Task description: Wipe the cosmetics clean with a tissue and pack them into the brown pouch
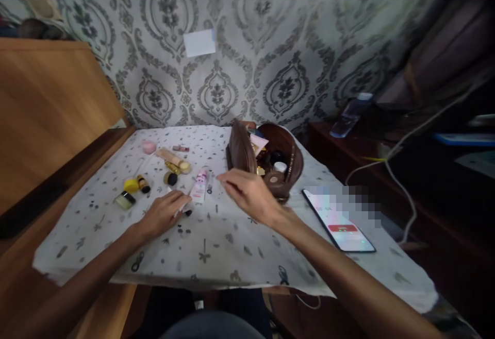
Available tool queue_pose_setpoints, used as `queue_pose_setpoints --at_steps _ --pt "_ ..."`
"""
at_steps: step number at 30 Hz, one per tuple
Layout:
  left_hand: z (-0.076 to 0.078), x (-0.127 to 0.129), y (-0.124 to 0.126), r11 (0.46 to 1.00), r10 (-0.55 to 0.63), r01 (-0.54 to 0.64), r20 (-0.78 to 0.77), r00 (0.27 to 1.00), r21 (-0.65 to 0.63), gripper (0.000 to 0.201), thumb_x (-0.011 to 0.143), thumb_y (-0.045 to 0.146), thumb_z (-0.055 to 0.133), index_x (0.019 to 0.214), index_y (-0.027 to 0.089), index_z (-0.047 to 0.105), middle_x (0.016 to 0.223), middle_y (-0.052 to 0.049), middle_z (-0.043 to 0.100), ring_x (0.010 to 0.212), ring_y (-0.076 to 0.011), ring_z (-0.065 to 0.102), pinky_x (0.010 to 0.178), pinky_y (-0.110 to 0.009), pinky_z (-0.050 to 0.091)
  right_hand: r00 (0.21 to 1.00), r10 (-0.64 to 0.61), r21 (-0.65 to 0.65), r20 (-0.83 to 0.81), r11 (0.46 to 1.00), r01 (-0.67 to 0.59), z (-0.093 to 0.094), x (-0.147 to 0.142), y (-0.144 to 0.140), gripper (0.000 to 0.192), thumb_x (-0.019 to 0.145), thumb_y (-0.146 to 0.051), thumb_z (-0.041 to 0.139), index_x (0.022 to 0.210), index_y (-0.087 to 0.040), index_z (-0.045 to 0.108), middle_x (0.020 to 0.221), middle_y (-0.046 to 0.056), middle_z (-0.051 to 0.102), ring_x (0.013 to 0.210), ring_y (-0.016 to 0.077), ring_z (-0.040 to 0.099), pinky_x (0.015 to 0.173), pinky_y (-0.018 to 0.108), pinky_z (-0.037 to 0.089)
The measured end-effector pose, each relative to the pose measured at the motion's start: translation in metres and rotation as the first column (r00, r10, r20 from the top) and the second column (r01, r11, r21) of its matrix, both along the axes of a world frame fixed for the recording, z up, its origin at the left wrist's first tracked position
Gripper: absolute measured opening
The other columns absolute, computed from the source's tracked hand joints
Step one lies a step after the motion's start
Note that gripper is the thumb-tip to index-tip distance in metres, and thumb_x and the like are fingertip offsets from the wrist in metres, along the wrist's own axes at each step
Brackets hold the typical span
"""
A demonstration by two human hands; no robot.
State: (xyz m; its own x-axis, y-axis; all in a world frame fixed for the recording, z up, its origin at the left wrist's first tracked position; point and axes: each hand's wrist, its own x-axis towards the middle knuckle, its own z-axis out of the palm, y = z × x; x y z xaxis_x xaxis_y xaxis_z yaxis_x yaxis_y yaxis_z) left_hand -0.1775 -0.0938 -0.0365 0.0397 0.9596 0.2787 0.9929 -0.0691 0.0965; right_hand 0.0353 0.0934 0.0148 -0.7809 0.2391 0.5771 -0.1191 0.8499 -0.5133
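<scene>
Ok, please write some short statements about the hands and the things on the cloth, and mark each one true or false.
1. The brown pouch stands open with small items inside. True.
2. The phone lies to the left of the left hand. False: it lies on the cloth to the right of the right hand, with its screen lit.
3. The left hand rests on the cloth, touching a thin white stick. True.
4. The right hand is deep inside the pouch. False: it hovers in front of it, fingers spread.
5. The pink and white tube lies between the two hands. True.
</scene>
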Motion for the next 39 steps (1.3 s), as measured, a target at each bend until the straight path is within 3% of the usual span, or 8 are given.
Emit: queue_pose_setpoints --at_steps 7,16,19,24,28,31,34,39 --pt "-0.009 -0.012 -0.032 0.998 -0.040 0.026 0.223 0.974 0.062 0.033 0.093 0.014 0.042 0.121 0.018 0.059 0.117 -0.012 0.063 0.111 -0.0232 0.058 0.094 -0.036 0.049 0.938 0.010 -0.082 0.346 0.996 0.020 -0.050 -0.077 -0.036 0.018 0.092 -0.016 0.056 0.104 -0.015 0.070 0.098 0.009 0.070 0.084 0.0171 0.063 0.079 0.028 0.044" --pt "-0.032 -0.047 -0.055 0.873 0.252 -0.456 0.645 0.722 0.170 0.032 0.096 0.034 0.045 0.119 0.017 0.059 0.114 -0.010 0.066 0.105 -0.0252 0.062 0.095 -0.038 0.049 0.819 -0.075 -0.007 0.568 0.995 0.097 -0.065 -0.108 -0.091 0.021 0.090 -0.028 0.063 0.107 -0.016 0.068 0.103 0.010 0.066 0.093 0.0214 0.062 0.073 0.029 0.041" --pt "-0.034 -0.041 -0.051 0.868 0.221 -0.432 0.589 0.777 0.245 0.034 0.097 0.033 0.042 0.122 0.016 0.058 0.121 -0.012 0.065 0.113 -0.0254 0.060 0.101 -0.040 0.046 0.877 -0.039 -0.204 0.478 0.967 0.154 -0.075 -0.114 -0.093 0.015 0.087 -0.022 0.061 0.097 -0.016 0.071 0.084 0.004 0.066 0.079 0.0176 0.059 0.071 0.028 0.040" --pt "-0.027 -0.022 -0.029 0.963 0.072 -0.152 0.334 0.940 0.221 0.031 0.097 0.024 0.041 0.119 0.018 0.062 0.125 -0.013 0.066 0.132 -0.0275 0.050 0.117 -0.052 0.027 0.963 0.205 -0.805 0.172 0.593 0.018 -0.088 -0.115 -0.090 0.015 0.076 -0.031 0.067 0.079 -0.016 0.069 0.060 -0.005 0.053 0.057 0.0102 0.045 0.056 0.023 0.035" --pt "-0.013 -0.031 -0.007 0.927 0.099 -0.238 0.423 0.901 0.290 0.026 0.096 0.027 0.044 0.106 0.019 0.066 0.110 -0.012 0.069 0.118 -0.0287 0.057 0.109 -0.050 0.036 0.960 0.276 -0.962 0.038 0.270 -0.040 -0.084 -0.106 -0.088 0.031 0.067 -0.042 0.078 0.082 -0.016 0.071 0.065 -0.003 0.058 0.056 0.0081 0.045 0.051 0.021 0.031" --pt "-0.006 -0.040 0.010 0.856 0.053 -0.401 0.717 0.695 0.326 0.021 0.092 0.034 0.053 0.099 0.020 0.066 0.097 -0.009 0.070 0.098 -0.0254 0.064 0.093 -0.039 0.048 0.960 0.275 -0.986 -0.048 0.142 -0.090 -0.079 -0.103 -0.087 0.035 0.062 -0.043 0.084 0.079 -0.016 0.072 0.066 -0.002 0.061 0.056 0.0080 0.048 0.049 0.021 0.031" --pt "-0.006 -0.040 0.026 0.787 -0.133 -0.571 0.968 0.213 0.233 0.019 0.088 0.038 0.060 0.097 0.021 0.062 0.083 -0.002 0.069 0.081 -0.0208 0.069 0.077 -0.032 0.055 0.954 0.271 -0.988 -0.129 0.046 -0.147 -0.075 -0.103 -0.086 0.036 0.060 -0.041 0.087 0.081 -0.016 0.073 0.067 -0.002 0.062 0.056 0.0078 0.049 0.048 0.020 0.031" --pt "-0.010 -0.028 0.042 0.818 -0.346 -0.570 0.861 -0.372 0.082 0.016 0.087 0.035 0.060 0.089 0.020 0.058 0.075 -0.003 0.070 0.083 -0.0217 0.073 0.075 -0.034 0.059 0.940 0.296 -0.985 -0.167 -0.084 -0.149 -0.078 -0.106 -0.085 0.035 0.062 -0.037 0.089 0.084 -0.015 0.074 0.071 0.001 0.067 0.060 0.0081 0.053 0.050 0.018 0.039"
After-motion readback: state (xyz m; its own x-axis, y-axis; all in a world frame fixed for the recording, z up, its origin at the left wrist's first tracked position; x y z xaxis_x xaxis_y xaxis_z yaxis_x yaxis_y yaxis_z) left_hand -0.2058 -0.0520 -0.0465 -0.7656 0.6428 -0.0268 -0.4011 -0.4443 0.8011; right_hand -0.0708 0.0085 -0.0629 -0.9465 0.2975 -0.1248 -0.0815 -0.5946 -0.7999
